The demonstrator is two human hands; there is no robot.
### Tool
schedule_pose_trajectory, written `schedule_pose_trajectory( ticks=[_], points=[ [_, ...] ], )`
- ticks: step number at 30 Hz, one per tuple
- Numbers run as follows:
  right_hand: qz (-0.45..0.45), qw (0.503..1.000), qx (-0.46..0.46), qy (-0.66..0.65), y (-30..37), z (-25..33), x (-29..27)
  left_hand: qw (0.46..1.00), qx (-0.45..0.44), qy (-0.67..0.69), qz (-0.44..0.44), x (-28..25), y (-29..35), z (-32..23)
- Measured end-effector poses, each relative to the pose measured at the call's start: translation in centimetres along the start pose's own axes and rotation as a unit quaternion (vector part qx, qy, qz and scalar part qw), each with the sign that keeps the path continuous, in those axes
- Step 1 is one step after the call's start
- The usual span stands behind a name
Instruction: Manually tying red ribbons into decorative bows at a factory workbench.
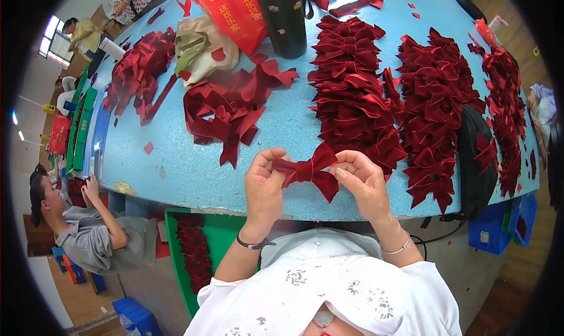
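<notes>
A dark red velvet bow (304, 171) is stretched between my two hands, just above the near edge of the blue table. My left hand (264, 182) pinches the bow's left loop between thumb and fingers. On the other side, my right hand (362, 182) grips the right loop and tail at their upper edge. Right behind the bow lies a long stack of finished bows (352, 95). To the left of that stack is a loose heap of red ribbon strips (226, 104).
More bow rows (432, 107) lie to the right, beside a black bag (477, 160). A black tumbler (282, 19), red bag (226, 13) and cloth bag (205, 48) stand at the back. A green crate (170, 236) sits below the edge; a co-worker (88, 224) is at the left.
</notes>
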State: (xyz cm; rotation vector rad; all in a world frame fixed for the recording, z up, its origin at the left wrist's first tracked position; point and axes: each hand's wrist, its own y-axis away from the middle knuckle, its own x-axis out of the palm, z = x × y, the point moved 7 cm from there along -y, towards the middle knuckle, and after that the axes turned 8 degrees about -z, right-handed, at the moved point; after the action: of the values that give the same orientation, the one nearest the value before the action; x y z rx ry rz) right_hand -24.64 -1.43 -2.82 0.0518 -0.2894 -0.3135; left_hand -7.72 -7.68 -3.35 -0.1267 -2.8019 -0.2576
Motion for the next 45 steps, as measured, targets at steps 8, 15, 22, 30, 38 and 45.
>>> schedule_pose_trajectory(
  ticks=[8,15,22,30,38,45],
  points=[
    [0.011,1.0,-0.018,-0.009,0.0,-0.3,1.8,0.999,0.012,-0.027,-0.017,0.6,1.0,-0.2],
    [-0.039,0.996,-0.081,0.009,-0.5,-0.8,2.4,0.988,0.12,-0.096,-0.025,0.3,1.3,0.1],
    [-0.047,0.994,-0.093,0.025,-0.6,-1.7,2.8,0.992,0.121,-0.02,-0.009,0.5,1.6,-0.5],
    [-0.047,0.989,-0.121,0.071,-0.5,-1.5,2.5,0.998,0.048,-0.017,-0.034,0.6,2.0,-0.5],
    [-0.054,0.98,-0.158,0.109,0.2,-0.2,2.9,0.995,0.081,-0.046,-0.033,0.3,2.5,-0.9],
    [-0.058,0.978,-0.15,0.13,0.4,-0.5,2.8,0.994,0.078,-0.076,0.001,0.8,2.9,-1.3]
  ],
)
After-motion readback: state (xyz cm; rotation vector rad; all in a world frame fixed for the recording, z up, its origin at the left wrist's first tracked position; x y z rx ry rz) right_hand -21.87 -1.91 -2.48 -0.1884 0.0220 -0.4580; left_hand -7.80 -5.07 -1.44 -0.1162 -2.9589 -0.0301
